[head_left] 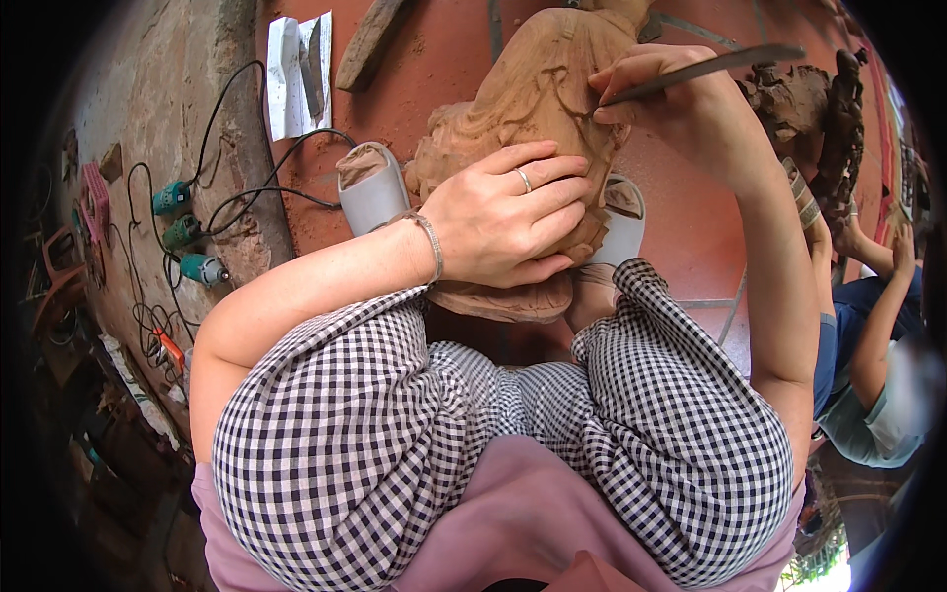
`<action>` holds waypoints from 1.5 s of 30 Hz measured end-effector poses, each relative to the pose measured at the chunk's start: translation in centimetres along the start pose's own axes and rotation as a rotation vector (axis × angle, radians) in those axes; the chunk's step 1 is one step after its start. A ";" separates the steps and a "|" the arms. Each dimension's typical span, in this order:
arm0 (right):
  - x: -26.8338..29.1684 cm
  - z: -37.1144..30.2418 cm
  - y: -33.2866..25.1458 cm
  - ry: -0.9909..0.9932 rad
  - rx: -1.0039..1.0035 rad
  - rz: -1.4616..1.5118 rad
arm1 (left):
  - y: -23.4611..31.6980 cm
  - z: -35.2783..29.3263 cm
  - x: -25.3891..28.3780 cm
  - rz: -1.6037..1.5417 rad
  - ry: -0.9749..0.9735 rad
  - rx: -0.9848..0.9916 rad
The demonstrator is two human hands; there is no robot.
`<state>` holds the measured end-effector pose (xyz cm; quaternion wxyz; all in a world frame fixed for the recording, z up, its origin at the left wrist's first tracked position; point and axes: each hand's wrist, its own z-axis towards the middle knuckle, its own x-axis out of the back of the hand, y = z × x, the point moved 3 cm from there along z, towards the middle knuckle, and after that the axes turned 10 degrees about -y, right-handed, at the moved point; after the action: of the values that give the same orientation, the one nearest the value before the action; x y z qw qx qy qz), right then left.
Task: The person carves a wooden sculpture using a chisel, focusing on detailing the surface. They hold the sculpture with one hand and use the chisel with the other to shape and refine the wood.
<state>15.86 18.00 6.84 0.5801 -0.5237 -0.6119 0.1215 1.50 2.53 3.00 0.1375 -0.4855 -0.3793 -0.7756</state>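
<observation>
A reddish-brown wooden carving point(523, 84) with folds and raised branching lines on its surface stands on the floor between my feet. Across its near part lies my left hand point(508, 212), fingers outstretched and slightly spread, pressing flat on the wood. My right hand point(691, 104) is closed in a pinch around a thin, dark, flat carving tool point(735, 62). The tool's tip is at the right side of the carving, close by the raised lines; whether it touches the wood is hard to tell. Its other end sticks out to the right.
White paper point(287, 79) with a dark blade on it and a wood piece point(367, 44) lie beyond. To the left are green power tools point(202, 268) with black cords. At right are dark carved wood point(789, 99) and another person point(873, 365). Tiles hold wood crumbs.
</observation>
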 end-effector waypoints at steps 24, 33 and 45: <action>-0.4 0.2 -2.1 -0.017 0.147 -0.212 | -0.1 -0.1 -0.3 0.002 0.007 -0.004; -1.3 -0.4 0.6 0.096 0.153 0.033 | -0.1 -0.2 -0.1 0.000 0.006 -0.007; -1.0 -0.5 1.0 0.026 -0.032 0.238 | 0.0 -0.1 -0.1 0.006 -0.001 -0.001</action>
<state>16.57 17.43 5.61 0.5611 -0.6033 -0.5397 0.1728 1.41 2.45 2.91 0.1393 -0.4870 -0.3777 -0.7751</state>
